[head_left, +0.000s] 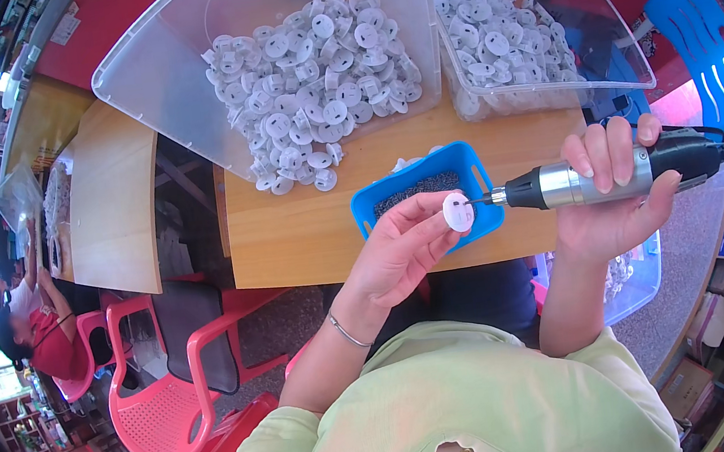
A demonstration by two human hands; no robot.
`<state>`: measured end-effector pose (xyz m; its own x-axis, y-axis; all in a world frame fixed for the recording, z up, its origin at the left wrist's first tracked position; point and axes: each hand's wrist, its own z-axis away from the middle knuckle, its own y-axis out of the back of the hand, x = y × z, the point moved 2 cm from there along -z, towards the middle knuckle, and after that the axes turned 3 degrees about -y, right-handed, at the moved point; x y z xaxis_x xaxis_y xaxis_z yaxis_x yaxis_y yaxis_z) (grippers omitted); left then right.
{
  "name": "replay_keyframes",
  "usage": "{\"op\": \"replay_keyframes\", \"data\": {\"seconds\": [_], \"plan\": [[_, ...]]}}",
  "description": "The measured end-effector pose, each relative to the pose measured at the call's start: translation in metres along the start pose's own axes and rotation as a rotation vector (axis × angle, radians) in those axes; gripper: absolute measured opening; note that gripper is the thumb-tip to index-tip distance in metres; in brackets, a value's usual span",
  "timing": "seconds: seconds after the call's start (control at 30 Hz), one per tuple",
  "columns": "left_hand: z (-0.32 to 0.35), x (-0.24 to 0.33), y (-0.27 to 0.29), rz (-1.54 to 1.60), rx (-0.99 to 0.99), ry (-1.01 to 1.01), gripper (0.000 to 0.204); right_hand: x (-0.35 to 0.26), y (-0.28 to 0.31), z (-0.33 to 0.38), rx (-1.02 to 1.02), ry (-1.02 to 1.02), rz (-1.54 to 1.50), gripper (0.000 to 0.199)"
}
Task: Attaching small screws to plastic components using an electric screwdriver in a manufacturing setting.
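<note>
Between the thumb and fingers of my left hand [408, 247] is a small round white plastic part [458, 212] with dark slots in its face. My right hand [615, 186] wraps around an electric screwdriver [569, 182] with a silver and black body, held level. Its thin bit points left and meets the face of the white part. Just behind lies a blue plastic basket [472, 167] on the table, filled with many small dark screws [430, 187]. Whether a screw sits on the bit is too small to tell.
Clear plastic bins of similar white parts stand behind: a large tipped one [173, 86] and a smaller one [535, 89] at right. The wooden table [292, 244] ends near my lap. Red chairs [160, 422] and another person [54, 331] are at left. A blue chair back [706, 48] is at right.
</note>
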<state>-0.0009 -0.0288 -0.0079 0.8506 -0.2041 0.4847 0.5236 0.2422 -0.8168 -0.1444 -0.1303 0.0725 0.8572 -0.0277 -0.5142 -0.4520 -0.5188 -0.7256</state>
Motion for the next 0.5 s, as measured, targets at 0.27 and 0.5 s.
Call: {"op": "replay_keyframes", "data": {"seconds": [0.27,0.5], "plan": [[-0.0004,0.0009,0.0001,-0.158,-0.057,-0.113,0.02,0.0018,-0.0008,-0.0015,-0.027,-0.021,0.01,0.031],[0.0004,0.0033,0.0048,-0.096,-0.114,-0.003,0.015,-0.0019,-0.0022,-0.0032,-0.146,-0.041,-0.025,0.037]]}}
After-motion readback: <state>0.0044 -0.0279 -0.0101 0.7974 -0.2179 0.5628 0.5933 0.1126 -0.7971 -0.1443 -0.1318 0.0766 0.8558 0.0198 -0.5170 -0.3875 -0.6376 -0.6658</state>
